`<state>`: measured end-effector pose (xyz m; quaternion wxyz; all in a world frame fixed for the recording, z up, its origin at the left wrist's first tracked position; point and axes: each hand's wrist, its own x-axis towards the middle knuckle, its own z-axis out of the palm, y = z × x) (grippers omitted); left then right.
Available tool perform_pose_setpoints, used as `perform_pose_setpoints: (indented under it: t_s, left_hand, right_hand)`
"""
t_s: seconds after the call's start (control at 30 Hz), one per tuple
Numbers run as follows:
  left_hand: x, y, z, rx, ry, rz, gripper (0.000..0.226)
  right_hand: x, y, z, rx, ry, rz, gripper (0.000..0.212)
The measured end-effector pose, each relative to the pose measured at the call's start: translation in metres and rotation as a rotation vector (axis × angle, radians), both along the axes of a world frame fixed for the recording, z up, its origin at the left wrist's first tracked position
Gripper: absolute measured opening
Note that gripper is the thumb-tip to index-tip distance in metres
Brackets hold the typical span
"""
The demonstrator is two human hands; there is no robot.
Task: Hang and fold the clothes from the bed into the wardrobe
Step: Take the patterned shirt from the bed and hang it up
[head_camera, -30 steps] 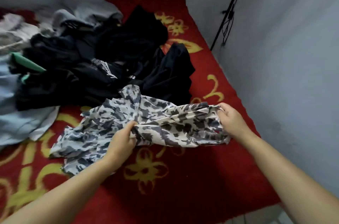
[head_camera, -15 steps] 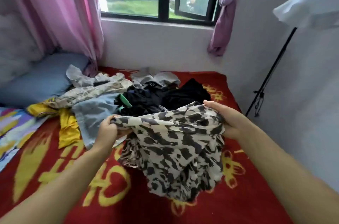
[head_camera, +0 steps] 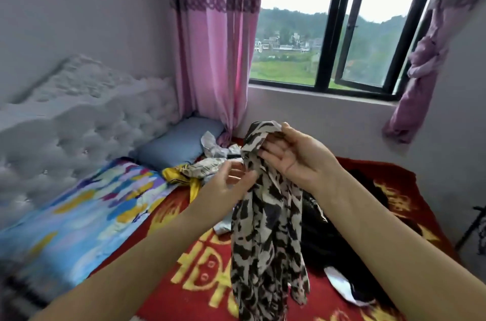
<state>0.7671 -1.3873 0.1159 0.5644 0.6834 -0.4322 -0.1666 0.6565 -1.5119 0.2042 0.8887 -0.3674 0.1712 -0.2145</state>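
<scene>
While right hand [head_camera: 297, 160] pinches patterned garment [head_camera: 265, 228], bed [head_camera: 200, 262] heaped with clothes [head_camera: 339, 231]

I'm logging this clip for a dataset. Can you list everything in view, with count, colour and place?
Patterned garment: one, black and cream, hanging from the right hand.
Clothes pile: several, yellow, grey, black, on the bed.
Blanket: one, red and yellow, on the bed.
Sheet: one, multicoloured, left.
Pillow: one, blue, by the headboard.
Headboard: one, white, left.
Curtains: two, pink, flanking the window.
Window: one, black frame.
Left hand: touching the garment.
Right hand: grip at the top.
</scene>
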Motion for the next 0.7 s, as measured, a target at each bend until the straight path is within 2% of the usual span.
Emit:
perform_pose_setpoints:
  t_s: [0.17,0.27,0.33,0.4,0.47,0.57,0.63,0.7]
  left_hand:
    - [-0.004,0.034,0.003,-0.03,-0.336,0.243,0.062]
    - [0.001,0.041,0.01,-0.115,-0.508,0.347,0.054]
    - [0.01,0.043,0.02,-0.072,-0.57,0.354,0.046]
    - [0.024,0.049,0.03,0.008,-0.591,0.374,0.028]
    - [0.042,0.062,0.037,-0.007,-0.454,0.395,0.019]
    - [0.062,0.097,0.054,-0.157,-0.112,0.454,0.021]
    - [0.066,0.115,0.067,-0.177,0.012,0.503,0.026]
    - [0.063,0.129,0.078,-0.174,0.122,0.464,0.028]
  right_hand:
    - [0.022,0.05,0.017,-0.034,-0.11,0.057,0.028]
    - [0.028,0.071,0.022,-0.113,-0.144,0.109,0.028]
    - [0.03,0.08,0.026,-0.147,-0.159,0.132,0.031]
    - [0.031,0.085,0.03,-0.17,-0.167,0.14,0.03]
    - [0.031,0.085,0.031,-0.158,-0.171,0.138,0.03]
    - [0.032,0.076,0.027,-0.083,-0.132,0.123,0.027]
    - [0.036,0.076,0.019,-0.039,-0.046,0.137,0.022]
    - [0.042,0.079,0.006,-0.041,0.033,0.178,0.018]
